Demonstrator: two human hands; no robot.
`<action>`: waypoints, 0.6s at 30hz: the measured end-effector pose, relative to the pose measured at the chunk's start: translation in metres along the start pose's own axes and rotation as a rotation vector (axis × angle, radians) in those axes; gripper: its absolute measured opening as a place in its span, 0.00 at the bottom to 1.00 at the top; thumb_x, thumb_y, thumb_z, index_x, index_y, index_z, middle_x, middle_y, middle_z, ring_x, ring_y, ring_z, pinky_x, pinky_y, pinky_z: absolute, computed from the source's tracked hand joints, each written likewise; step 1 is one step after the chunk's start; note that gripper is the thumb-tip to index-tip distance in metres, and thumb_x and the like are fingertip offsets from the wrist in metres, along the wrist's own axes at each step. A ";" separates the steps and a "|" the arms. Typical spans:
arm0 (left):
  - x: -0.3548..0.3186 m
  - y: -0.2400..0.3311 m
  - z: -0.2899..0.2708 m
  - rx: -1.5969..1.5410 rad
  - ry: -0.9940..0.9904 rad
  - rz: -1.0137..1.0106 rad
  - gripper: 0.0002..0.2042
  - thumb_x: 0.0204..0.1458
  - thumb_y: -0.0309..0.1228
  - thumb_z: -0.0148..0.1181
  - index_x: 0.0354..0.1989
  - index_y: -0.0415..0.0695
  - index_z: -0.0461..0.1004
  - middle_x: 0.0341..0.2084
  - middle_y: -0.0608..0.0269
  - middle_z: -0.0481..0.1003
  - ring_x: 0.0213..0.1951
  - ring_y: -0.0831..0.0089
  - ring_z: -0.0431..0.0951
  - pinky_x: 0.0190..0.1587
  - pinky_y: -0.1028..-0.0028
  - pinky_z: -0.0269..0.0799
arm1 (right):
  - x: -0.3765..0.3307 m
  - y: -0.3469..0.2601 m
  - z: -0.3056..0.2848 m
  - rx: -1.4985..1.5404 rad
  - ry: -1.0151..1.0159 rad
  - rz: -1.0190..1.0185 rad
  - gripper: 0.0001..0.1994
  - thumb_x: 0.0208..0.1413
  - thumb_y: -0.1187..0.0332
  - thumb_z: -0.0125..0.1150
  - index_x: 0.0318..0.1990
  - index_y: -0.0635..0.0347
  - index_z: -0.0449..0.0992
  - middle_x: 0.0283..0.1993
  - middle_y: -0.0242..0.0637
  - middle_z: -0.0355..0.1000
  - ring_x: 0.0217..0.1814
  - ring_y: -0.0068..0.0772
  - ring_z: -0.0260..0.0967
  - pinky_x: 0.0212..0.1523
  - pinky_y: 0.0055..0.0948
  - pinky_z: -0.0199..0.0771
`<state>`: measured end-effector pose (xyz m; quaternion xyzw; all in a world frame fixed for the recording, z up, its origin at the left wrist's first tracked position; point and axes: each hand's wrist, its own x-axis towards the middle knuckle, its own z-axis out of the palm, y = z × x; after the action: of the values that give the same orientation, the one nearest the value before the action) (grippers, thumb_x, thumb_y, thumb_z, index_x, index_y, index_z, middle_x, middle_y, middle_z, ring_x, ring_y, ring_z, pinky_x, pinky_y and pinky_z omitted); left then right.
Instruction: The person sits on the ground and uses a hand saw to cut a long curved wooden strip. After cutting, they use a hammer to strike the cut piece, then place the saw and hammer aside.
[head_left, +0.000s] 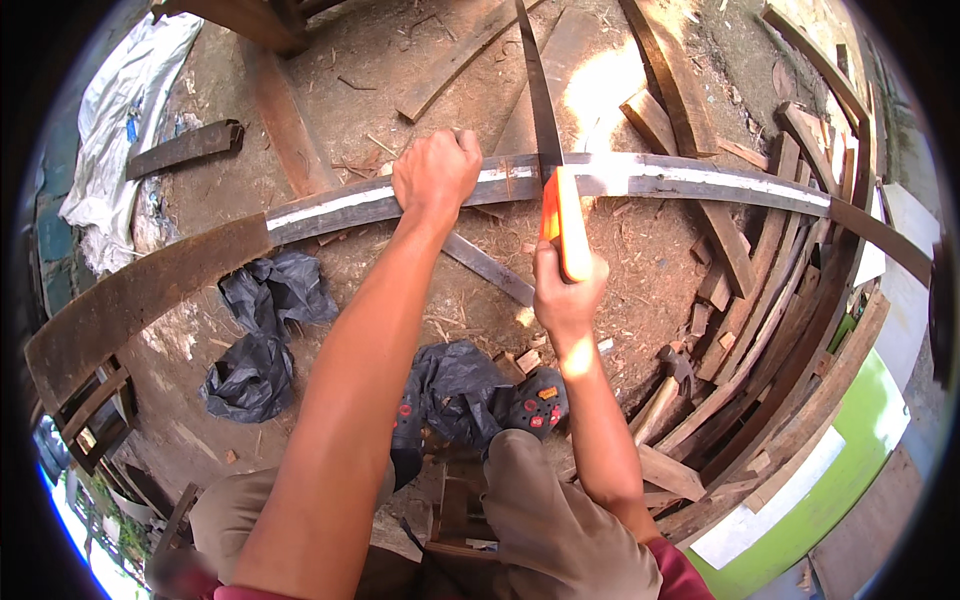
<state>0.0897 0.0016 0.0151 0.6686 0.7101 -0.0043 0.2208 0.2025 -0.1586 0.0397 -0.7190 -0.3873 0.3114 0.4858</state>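
A long dark wooden board [680, 178] with a pale planed strip along its top edge runs across the view at chest height. My left hand [436, 172] grips this board from above, near its middle. My right hand [566, 290] is closed on the orange handle of a hand saw [563, 220]. The saw's dark blade [538, 90] crosses the board just right of my left hand and points away from me. My knees and a dark sandal [532, 402] show below.
Sawdust and wood offcuts cover the dirt ground. A stack of planks [770, 330] lies at the right, with a hammer [672, 378] beside it. Black plastic bags [262, 330] lie at the left, a white sheet [120, 110] farther left, a green board [850, 450] at lower right.
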 end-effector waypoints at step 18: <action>0.002 -0.004 0.004 0.015 -0.006 -0.023 0.24 0.60 0.45 0.45 0.33 0.38 0.84 0.30 0.40 0.81 0.35 0.46 0.84 0.43 0.54 0.78 | -0.002 0.007 -0.006 -0.066 -0.091 -0.229 0.07 0.54 0.77 0.60 0.24 0.65 0.75 0.14 0.38 0.66 0.14 0.31 0.66 0.18 0.31 0.64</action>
<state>0.0867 0.0015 0.0097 0.6618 0.7172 -0.0142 0.2178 0.2086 -0.1648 0.0357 -0.6708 -0.4986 0.2734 0.4761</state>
